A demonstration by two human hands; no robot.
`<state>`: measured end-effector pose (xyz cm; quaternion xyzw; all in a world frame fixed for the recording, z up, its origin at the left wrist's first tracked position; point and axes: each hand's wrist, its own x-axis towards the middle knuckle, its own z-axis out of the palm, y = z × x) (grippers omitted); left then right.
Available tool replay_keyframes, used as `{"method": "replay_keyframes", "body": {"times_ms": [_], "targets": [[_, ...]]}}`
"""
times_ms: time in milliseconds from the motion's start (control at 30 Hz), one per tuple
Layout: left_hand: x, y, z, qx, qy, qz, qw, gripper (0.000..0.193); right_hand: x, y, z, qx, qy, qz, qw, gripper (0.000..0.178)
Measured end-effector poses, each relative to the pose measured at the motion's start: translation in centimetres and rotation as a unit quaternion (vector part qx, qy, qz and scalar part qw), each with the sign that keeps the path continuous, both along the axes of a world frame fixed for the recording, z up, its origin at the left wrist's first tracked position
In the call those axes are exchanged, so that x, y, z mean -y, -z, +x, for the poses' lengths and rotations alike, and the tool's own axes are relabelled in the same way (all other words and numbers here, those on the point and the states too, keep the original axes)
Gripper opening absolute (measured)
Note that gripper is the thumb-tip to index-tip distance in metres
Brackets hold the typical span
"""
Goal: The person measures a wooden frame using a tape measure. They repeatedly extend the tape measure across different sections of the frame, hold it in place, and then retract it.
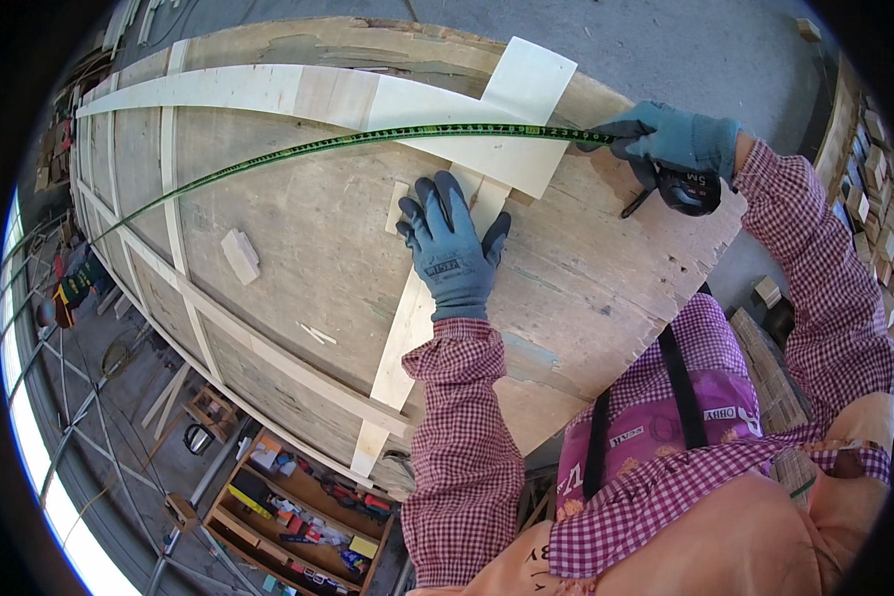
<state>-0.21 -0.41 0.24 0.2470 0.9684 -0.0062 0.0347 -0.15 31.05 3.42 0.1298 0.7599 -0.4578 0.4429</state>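
A black tape measure (689, 193) is gripped in my gloved right hand (680, 139) near the right end of the wooden work surface. Its green blade (368, 137) stretches out from the case, arching leftward above a pale frame of wooden strips. Lying over the right end of the frame is a wide pale board (512, 149), and the blade crosses in front of it. My gloved left hand (452, 248) rests palm down, fingers spread, on a crosswise strip (397, 343) just below that board. A small wood piece (396, 207) lies beside its fingertips.
A wood offcut (239, 256) and thin splinters (317, 334) lie inside the frame. Below the surface stands a wooden tray (230, 509) with tools. Another person (76, 288) is at the far left. Stacked wood pieces (869, 199) are on the right.
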Motion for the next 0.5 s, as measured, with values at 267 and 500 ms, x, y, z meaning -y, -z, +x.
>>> {"method": "replay_keyframes", "body": {"times_ms": [267,500], "targets": [[0.0,0.0,-0.2,0.012,0.005,0.014,1.000,0.088,-0.3,0.9,0.1,-0.025,-0.017,0.002,1.000,0.039],[0.0,-0.1,-0.2,0.023,0.001,0.004,1.000,0.089,-0.2,-0.3,-0.4,0.019,-0.005,-0.034,0.999,0.039]]}}
